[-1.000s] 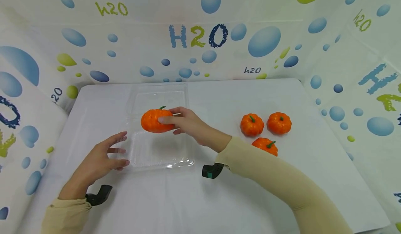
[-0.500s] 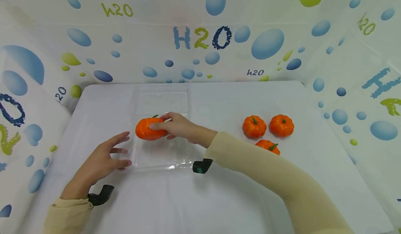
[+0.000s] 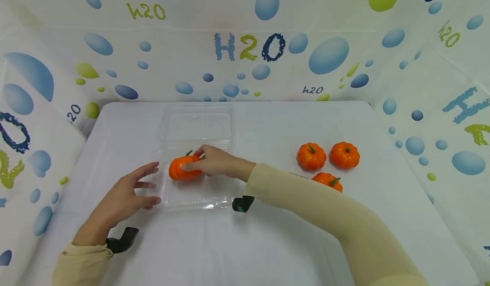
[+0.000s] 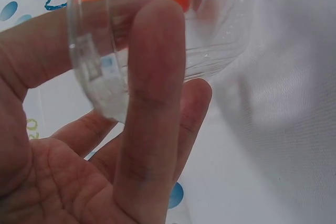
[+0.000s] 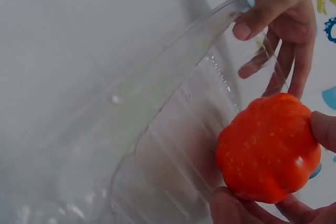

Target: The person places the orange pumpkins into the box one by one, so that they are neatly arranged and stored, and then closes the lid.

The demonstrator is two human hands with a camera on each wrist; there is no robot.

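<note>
Our right hand grips a ribbed orange pumpkin over the clear plastic box; leftward, our left hand spreads; rightward, our beige sleeve overlaps one of three matching pumpkins.

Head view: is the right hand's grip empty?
No, the right hand holds an orange pumpkin, with the thumb lying against its side.

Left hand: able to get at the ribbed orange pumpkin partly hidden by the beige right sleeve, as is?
Probably not directly: the beige sleeve crosses between the left hand, beside the clear plastic container, and that pumpkin.
</note>
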